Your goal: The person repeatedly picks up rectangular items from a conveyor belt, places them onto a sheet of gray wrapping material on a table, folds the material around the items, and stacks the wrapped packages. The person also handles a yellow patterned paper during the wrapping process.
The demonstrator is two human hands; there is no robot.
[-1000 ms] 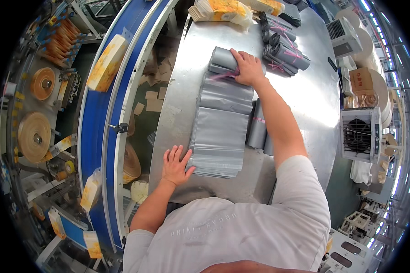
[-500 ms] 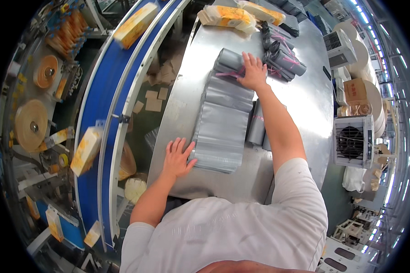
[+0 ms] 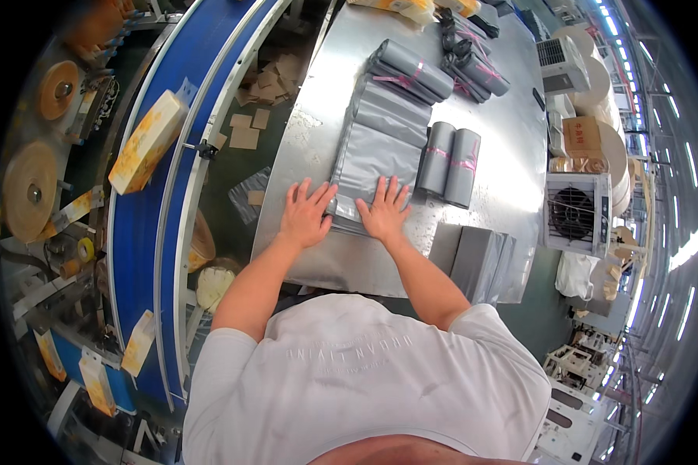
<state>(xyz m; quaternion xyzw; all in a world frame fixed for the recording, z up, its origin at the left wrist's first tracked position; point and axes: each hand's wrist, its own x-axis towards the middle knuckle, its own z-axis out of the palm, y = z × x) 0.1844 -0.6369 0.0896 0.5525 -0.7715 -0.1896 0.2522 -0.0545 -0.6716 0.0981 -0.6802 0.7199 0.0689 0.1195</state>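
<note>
Both bare hands of a person in a pale T-shirt press at the near end of a long stack of grey plastic sheets (image 3: 384,163) on a shiny metal desk (image 3: 326,267). The right hand (image 3: 385,211) lies palm down on the sheets, fingers fanned wide, gripping nothing. The left hand (image 3: 305,217), likewise spread and without a grip, sits at the stack's left edge, its fingertips pointing away from the body; whether its palm bears on the desk is hard to tell. Across the far end of the sheets rests a rolled grey bundle (image 3: 425,77) bound with pink ties. Just right of the stack, a pair of grey rolls (image 3: 436,159), also tied in pink, lies side by side. More tied rolls (image 3: 485,71) are heaped toward the far right, and another grey pile (image 3: 473,262) lies by the right forearm. To the left, a blue conveyor belt (image 3: 142,240) carries a yellow-and-white package (image 3: 147,146), while paper pieces (image 3: 244,138) litter the floor between belt and desk. At right stands a white fan unit (image 3: 574,211).
</note>
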